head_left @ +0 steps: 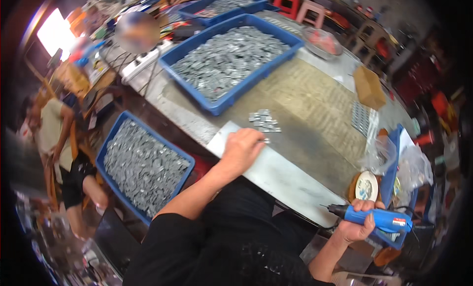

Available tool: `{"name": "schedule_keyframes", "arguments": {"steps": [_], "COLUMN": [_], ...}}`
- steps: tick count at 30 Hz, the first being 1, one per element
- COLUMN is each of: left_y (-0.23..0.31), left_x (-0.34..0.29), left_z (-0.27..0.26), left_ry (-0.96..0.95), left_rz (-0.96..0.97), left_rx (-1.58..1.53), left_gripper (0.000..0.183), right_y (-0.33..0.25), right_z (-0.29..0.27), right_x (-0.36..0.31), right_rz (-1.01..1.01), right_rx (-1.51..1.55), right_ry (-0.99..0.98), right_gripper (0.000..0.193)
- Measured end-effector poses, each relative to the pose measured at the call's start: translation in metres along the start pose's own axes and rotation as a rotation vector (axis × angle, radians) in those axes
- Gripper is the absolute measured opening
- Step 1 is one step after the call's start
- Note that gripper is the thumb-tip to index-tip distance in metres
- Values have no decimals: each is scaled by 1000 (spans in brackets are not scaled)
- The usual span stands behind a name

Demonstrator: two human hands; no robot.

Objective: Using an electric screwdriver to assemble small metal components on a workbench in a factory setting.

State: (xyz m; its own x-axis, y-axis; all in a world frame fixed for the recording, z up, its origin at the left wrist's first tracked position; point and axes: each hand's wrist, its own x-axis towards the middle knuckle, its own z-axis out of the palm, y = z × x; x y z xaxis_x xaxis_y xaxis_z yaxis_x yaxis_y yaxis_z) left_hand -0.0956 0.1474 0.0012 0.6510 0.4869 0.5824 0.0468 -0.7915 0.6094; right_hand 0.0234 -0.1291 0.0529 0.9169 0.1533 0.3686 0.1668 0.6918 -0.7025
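Observation:
My left hand rests at the near edge of the table, over a pale board. Its fingers are curled together, and a small silver metal part shows at the fingertips; how it is gripped is partly hidden. Just beyond lies a small group of similar metal parts. Out to the right, my right hand is wrapped round a blue electric screwdriver. Its black nose and thin bit point left, above the board's right end and apart from the metal parts.
Blue trays full of metal parts stand on the table and lower at my left. At the right are a cardboard box, an oval dish, plastic bags and a blue bin. Another person sits at the left.

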Motion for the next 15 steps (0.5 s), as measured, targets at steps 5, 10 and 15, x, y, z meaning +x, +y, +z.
{"name": "schedule_keyframes", "arguments": {"steps": [5,10,15], "left_y": [-13,-30,-28], "left_x": [15,31,44], "left_z": [-2,3,11], "left_ry": [-1,-47,-122], "left_rz": [-47,-71,-77], "left_rx": [153,242,326], "left_gripper": [13,12,13], "right_y": [-2,-5,-8], "right_z": [-7,-5,-7], "right_x": [-3,-8,-11], "right_rz": [-5,9,65], "right_rx": [-34,-88,-53], "right_ry": [44,68,135], "right_gripper": [44,44,45]}}
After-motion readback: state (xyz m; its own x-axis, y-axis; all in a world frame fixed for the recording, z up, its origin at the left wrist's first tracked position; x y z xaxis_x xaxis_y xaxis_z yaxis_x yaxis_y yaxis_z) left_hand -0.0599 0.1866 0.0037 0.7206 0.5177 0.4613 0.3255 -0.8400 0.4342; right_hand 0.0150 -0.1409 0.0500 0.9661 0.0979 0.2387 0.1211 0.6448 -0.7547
